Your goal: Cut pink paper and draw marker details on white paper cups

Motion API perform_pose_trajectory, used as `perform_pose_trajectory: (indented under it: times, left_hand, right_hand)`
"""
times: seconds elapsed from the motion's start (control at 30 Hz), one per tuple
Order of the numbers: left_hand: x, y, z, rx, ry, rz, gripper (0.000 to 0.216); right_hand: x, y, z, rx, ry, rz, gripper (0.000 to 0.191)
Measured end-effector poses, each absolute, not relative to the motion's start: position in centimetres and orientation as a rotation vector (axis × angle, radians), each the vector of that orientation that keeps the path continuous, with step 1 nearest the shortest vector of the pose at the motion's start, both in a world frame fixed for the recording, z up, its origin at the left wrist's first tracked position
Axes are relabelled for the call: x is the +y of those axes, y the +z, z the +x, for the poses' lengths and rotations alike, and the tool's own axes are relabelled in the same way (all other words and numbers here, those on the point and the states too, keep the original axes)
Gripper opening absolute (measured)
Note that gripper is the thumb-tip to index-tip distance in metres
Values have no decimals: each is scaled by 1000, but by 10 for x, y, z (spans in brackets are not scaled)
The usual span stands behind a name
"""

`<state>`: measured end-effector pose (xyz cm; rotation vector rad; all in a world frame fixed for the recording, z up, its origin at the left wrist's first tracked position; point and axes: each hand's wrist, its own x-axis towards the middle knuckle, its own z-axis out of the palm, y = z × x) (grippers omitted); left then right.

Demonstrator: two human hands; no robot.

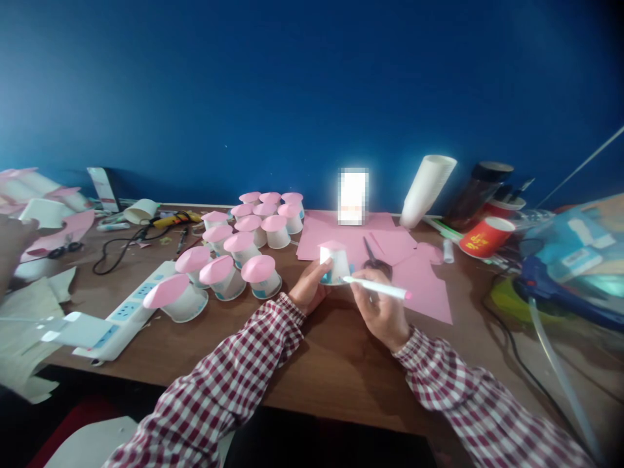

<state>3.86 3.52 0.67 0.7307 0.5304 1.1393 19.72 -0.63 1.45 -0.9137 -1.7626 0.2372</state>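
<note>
My left hand [311,286] is wrapped round the side of an upside-down white paper cup [340,263] with a pink paper top. Between the fingers of my right hand [383,312] is a white marker pen [377,286] with a pink end, its other end close to the cup's lower right side. Whether the tip touches the cup I cannot tell. Just behind my right hand lies a pair of dark scissors [375,260] on pink paper [429,292]. To the left of my left hand stand several similar cups with pink paper tops [260,273].
A white power strip [129,312] lies left of the cups. At the back right lean stacked white cups [426,192], near a red paper cup [487,237]. A blue glue gun [560,289] lies at right. Another person's hand [17,244] shows at far left.
</note>
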Motion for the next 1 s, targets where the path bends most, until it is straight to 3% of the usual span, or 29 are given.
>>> perform_pose_trajectory:
  times: [1.0]
  left_hand:
    - [36,5,39,534,1133,754,30]
  right_hand:
    - [-8,21,195,-1766,187,-884,9]
